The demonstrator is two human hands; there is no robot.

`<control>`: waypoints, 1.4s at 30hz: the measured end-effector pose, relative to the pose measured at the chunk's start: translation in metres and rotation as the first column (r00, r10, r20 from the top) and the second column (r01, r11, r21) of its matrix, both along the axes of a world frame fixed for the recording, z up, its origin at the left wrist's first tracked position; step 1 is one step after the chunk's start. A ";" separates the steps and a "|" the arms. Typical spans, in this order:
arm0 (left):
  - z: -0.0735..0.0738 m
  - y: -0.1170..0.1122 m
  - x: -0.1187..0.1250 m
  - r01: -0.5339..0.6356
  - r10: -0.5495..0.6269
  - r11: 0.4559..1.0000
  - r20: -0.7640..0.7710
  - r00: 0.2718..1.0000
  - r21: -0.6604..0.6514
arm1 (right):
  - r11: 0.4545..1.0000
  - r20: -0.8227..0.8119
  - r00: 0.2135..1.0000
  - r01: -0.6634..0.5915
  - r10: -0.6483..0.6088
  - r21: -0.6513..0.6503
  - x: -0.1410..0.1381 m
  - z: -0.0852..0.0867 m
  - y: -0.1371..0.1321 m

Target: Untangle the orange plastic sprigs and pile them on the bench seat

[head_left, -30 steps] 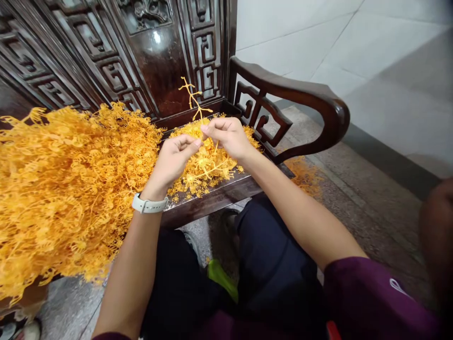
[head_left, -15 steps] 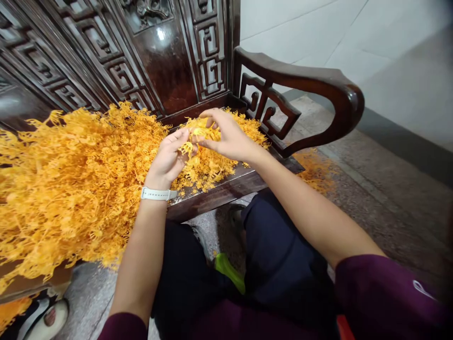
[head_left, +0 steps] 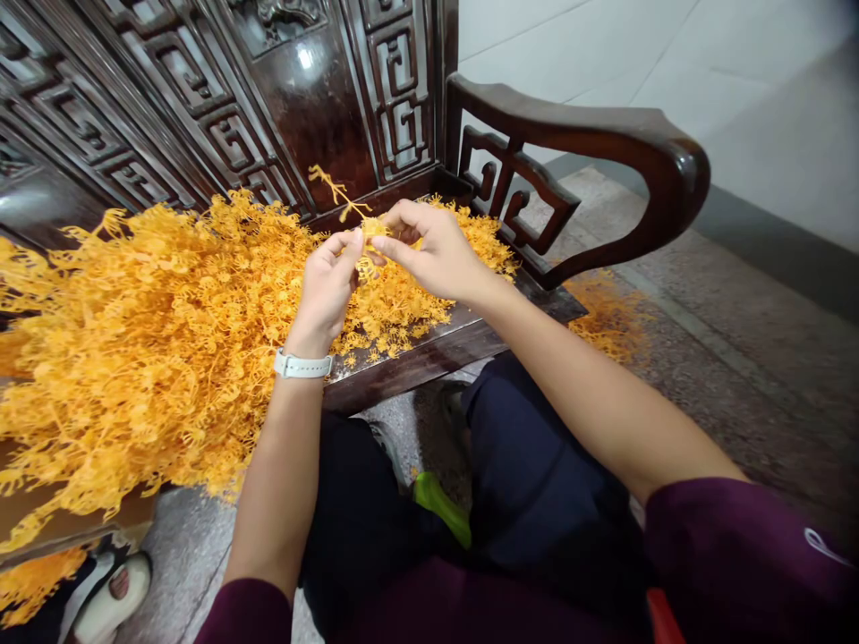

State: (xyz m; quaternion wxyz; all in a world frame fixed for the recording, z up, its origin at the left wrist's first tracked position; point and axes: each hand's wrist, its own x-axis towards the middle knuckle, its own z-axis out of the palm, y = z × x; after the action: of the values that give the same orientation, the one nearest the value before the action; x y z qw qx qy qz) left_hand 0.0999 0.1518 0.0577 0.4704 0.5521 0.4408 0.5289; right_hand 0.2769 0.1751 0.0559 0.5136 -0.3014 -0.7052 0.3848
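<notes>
My left hand [head_left: 330, 284], with a white watch on its wrist, and my right hand [head_left: 429, 250] meet above the seat of a dark carved wooden chair [head_left: 463, 335]. Both pinch one thin orange plastic sprig [head_left: 339, 195], whose branched end sticks up to the left of my fingers. Under my hands lies a small heap of orange plastic pieces [head_left: 395, 309] on the seat. To the left spreads a big pile of orange plastic sprigs [head_left: 134, 331].
The chair's curved armrest [head_left: 604, 143] rises on the right, its carved back behind. More orange bits [head_left: 604, 317] lie on the speckled floor beyond the seat. A cardboard box edge [head_left: 73, 523] and a shoe [head_left: 111, 595] show at lower left. My dark-trousered knees are below.
My hands drew closer together and now pinch a single sprig whose stem stands up to the left; half a second ago they held a clump low over the heap.
</notes>
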 end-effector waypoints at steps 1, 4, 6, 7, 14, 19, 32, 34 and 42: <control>0.000 0.000 0.000 -0.002 0.002 1.000 -0.019 1.000 -0.001 | 1.000 -0.028 0.999 -0.017 0.017 -0.018 -0.001 -0.001 0.002; 0.001 -0.001 -0.001 0.065 -0.067 0.996 -0.026 0.997 -0.060 | 0.990 -0.145 0.984 -0.112 0.098 -0.090 -0.002 -0.002 0.007; 0.003 -0.003 -0.002 0.120 -0.120 0.988 0.013 0.993 -0.096 | 0.970 -0.228 0.962 -0.187 0.149 -0.154 -0.004 -0.001 0.008; 0.004 -0.004 -0.002 0.139 -0.136 0.985 0.032 0.990 -0.100 | 0.956 -0.266 0.949 -0.225 0.171 -0.187 -0.004 -0.001 0.007; 0.008 -0.012 0.007 0.169 -0.166 0.985 0.071 0.984 -0.041 | 0.810 -0.419 0.827 -0.513 0.376 -0.285 -0.008 0.005 -0.005; 0.007 -0.019 0.014 0.161 -0.161 0.987 0.034 0.986 -0.012 | 0.769 -0.456 0.770 -0.591 0.446 -0.245 -0.009 0.000 -0.005; 0.006 0.006 -0.024 -0.146 0.128 0.984 0.160 0.979 0.106 | 0.934 -0.453 0.891 -0.179 0.021 -0.309 0.012 0.004 0.012; 0.003 0.010 -0.028 -0.156 0.137 0.983 0.188 0.973 0.092 | 0.924 -0.375 0.922 -0.057 -0.096 -0.377 0.011 -0.019 0.032; -0.007 0.014 -0.024 -0.167 0.152 0.983 0.167 0.974 0.078 | 0.909 -0.125 0.980 0.092 -0.155 -0.406 0.012 -0.060 0.064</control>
State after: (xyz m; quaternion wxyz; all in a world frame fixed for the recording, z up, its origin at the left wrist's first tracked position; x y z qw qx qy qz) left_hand 0.0756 0.1654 0.0506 0.4347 0.4914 0.4198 0.6271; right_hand 0.2887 0.2393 -0.0043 0.5179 -0.4127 -0.5499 0.5089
